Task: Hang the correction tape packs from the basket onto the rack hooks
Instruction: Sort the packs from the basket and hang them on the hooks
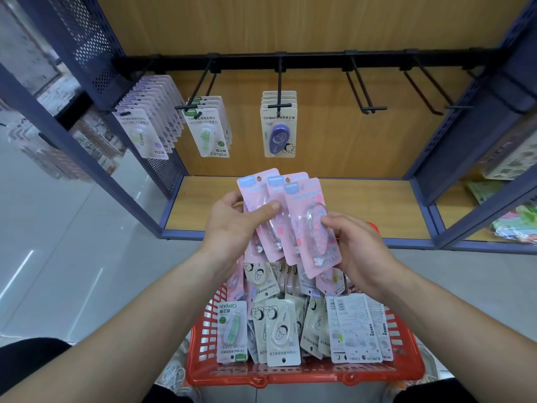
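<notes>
Bright even indoor light, streaky glare on the floor [43, 257], wide-angle bending at edges, soft blurred corners

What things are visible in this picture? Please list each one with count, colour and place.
pink card correction tape packs: about four, pink, fanned in both hands
red plastic mesh basket: one, red, bottom centre
loose packs in basket: many, mostly beige, one green
hung packs: three stacks, lilac, green, purple, on left hooks
bare black metal hooks: at least two, black, right
wooden shelf board: one, tan, below hooks
left hand: grips pink packs
right hand: pinches front pack
</notes>
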A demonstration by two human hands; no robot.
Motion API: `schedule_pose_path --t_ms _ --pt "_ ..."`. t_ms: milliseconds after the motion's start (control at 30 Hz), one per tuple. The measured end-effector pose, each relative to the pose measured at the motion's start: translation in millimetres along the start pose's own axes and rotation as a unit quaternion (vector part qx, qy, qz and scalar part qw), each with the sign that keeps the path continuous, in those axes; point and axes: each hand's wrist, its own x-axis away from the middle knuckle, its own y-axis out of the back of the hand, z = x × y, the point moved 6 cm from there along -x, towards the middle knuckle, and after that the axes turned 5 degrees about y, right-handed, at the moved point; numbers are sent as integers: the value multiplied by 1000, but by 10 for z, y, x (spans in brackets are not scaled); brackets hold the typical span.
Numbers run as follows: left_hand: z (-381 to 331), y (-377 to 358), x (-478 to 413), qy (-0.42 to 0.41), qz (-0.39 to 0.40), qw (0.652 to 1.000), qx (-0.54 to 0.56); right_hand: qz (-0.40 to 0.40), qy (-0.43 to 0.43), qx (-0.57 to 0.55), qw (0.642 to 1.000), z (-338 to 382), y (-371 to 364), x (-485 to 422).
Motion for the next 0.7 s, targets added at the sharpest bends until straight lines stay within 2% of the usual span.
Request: schedule_pose_path --t_ms 167,367,567,700 --pt "-75 -3 -20 -16 -11 1000 -25 41 5 8 999 69 3 54" --pt "-305 -138 -104 -53 7 997 -49 -56 55 39 996 419 440 -60" --pt "-455 -281 -258 -74 28 994 -74 -117 77 191 971 734 885 -499" --pt "-448 -365 -360 -76 34 995 -60 -141 100 184 968 862 925 -806"
